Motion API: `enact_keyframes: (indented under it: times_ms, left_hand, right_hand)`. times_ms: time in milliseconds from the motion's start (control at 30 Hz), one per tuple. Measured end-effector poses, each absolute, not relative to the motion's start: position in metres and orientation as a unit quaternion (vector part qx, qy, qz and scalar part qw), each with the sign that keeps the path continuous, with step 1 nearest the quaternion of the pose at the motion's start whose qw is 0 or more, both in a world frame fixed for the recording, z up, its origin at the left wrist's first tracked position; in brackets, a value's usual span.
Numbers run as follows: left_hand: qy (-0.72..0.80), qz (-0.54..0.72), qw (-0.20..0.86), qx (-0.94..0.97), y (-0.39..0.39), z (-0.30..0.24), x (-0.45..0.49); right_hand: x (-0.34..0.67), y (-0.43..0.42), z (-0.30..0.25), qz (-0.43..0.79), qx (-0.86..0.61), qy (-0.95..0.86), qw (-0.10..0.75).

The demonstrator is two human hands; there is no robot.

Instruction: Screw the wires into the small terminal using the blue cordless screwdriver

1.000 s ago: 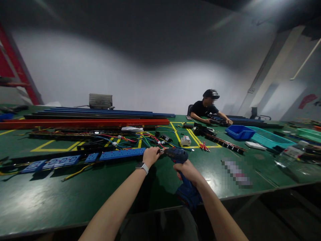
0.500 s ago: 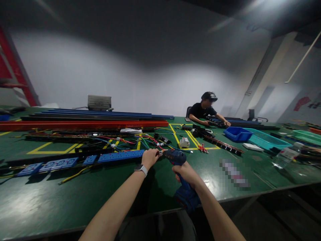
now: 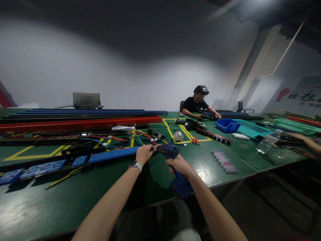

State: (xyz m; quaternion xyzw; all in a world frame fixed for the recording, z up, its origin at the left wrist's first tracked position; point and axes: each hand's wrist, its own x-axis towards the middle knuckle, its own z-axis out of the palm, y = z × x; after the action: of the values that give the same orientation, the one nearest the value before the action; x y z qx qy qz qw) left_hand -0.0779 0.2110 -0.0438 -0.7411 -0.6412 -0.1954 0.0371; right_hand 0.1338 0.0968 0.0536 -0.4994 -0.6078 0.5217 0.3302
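Observation:
My right hand [image 3: 180,164] is wrapped around the handle of a dark blue cordless drill [image 3: 171,151], its nose pointing left. Closed at the drill's tip is my left hand [image 3: 144,154], with a watch on the wrist; the fingers pinch something small that I cannot make out. Beside that hand lies the right end of a long strip of blue power sockets [image 3: 112,155] on the green table [image 3: 97,187]. Loose coloured wires [image 3: 140,138] spread just behind the left hand. A white circuit breaker [image 3: 178,136] stands beyond the drill.
Long orange rails [image 3: 82,124] and blue rails [image 3: 87,112] lie across the back. A blue bin [image 3: 227,125], a turquoise basket [image 3: 253,129] and a plastic bottle [image 3: 267,144] are on the right. A co-worker [image 3: 198,103] sits opposite; another person's arm [image 3: 307,142] reaches in at far right.
My view has swung right, so everything appears shifted left. Both hands keep their hold, with the drill tip still at the left fingers. Another person's forearm shows more at far right.

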Motion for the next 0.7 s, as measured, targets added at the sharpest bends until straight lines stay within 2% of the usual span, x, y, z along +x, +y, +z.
enact_keyframes:
  times_ms: [700]
  left_hand:
    - [-0.634,-0.187,0.045,-0.749,0.2102,-0.0455,-0.0764]
  right_hand:
    - [0.1322,0.0922,0.0570,0.511,-0.503,-0.616,0.327]
